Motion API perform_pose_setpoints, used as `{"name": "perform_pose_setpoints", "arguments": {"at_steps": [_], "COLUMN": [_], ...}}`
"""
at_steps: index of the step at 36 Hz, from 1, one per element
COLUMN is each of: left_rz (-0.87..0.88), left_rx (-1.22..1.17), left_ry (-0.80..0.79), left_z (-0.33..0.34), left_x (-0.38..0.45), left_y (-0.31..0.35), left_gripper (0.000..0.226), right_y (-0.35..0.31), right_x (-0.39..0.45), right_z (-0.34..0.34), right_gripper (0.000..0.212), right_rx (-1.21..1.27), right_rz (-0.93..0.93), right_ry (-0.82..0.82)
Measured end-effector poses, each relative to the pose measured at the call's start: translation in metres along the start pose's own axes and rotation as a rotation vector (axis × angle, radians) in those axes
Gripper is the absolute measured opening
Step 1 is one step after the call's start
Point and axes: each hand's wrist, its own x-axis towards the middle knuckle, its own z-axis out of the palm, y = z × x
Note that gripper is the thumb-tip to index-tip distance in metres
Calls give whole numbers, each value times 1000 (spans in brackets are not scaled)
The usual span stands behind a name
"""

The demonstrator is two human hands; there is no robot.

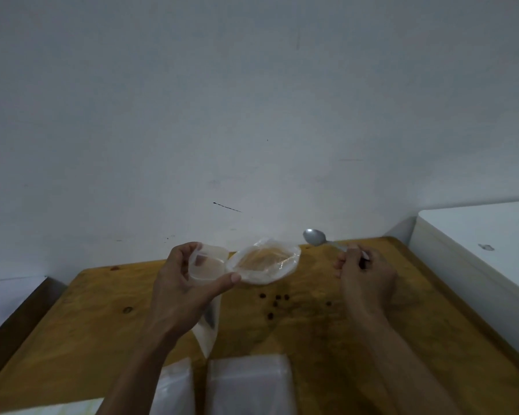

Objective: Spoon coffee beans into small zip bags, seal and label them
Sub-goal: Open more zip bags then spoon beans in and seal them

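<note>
Left hand (186, 283), centre-left of frame, holds a small clear plastic zip bag (207, 265) upright above the yellow-brown wooden tabletop (102, 310). Its fingers curl round the far side of the bag mouth and the thumb stretches across the near side, keeping the mouth open. The bag's lower part hangs down behind the palm.

Right hand (363, 271), centre-right, pinches the handle of a silver metal spoon (315, 236) with curled fingers. The bowl is raised, points to the upper left and appears empty.

Just right of the bag mouth sits a wide crumpled clear bag (264, 263) with a brownish mass inside, probably the bean supply; the view is too soft to make out single beans.

A few dark brown coffee beans (274, 304) lie loose on the tabletop below centre. Flat clear bags (249, 384) are stacked at the bottom edge.

Risks:
- The small bag's mouth is narrow against the spoon bowl; an overfull or tilted spoon would likely shed more beans onto the tabletop.
- The thumb alone props the near lip; if it slips, the mouth may collapse mid-pour.
- The supply bag is limp; a scooping push could tip it.
- Beans caught in the zip track would hinder sealing.
</note>
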Motion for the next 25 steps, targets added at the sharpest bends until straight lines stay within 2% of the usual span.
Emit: {"name": "perform_pose_setpoints", "arguments": {"at_steps": [6,11,15,20,25], "left_rz": [4,-1,1,10,11], "left_rx": [9,0,6,9,1], "left_ry": [-15,-31,-48,-52,-53], "left_z": [6,11,13,16,17], "left_x": [0,0,-1,-3,-6], "left_y": [3,6,9,15,20], "left_gripper": [94,96,104,108,101], "right_y": [41,50,63,62,62], "right_x": [14,11,11,5,5], "right_z": [-1,-3,-4,-5,-5], "right_gripper": [24,10,9,19,18], "right_rx": [-253,-527,-684,-823,-822], "right_rz": [59,5,-33,-118,-125], "right_ry": [-43,-148,-218,-227,-241]}}
